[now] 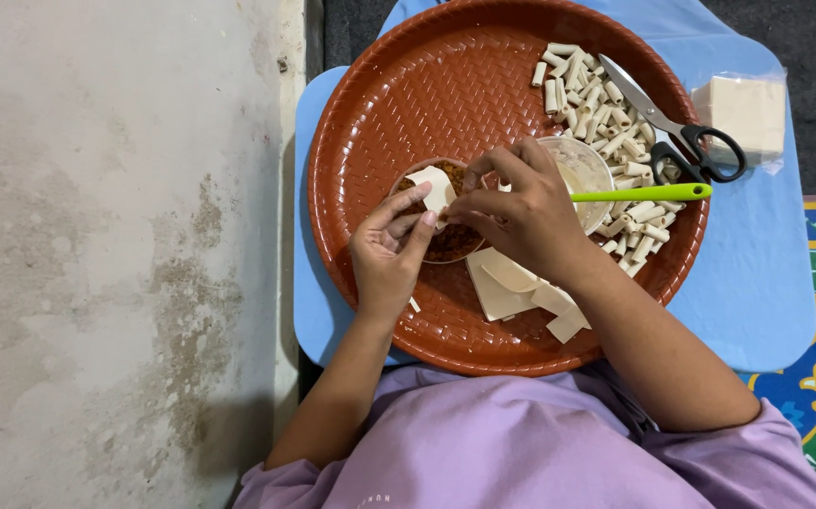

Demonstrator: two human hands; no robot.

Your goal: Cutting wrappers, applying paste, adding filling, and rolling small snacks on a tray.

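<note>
At the centre of the frame, the left hand (389, 250) and right hand (521, 212) are pinching a small cream-coloured pastry sheet (436, 187), fingers narrowed on its edges, over a small bowl of brown crumbly filling (450, 243). Both are sitting on a round reddish-brown woven-pattern plastic tray (408, 85), with rolled pastry tubes (596, 113) lying upper right.

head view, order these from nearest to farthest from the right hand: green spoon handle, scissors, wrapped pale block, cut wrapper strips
From the right hand:
1. Cut wrapper strips, just under the wrist, and green spoon handle, just beside the hand: too close to call.
2. Scissors, on the tray's far right rim.
3. Wrapped pale block, off the tray on the blue mat.
</note>
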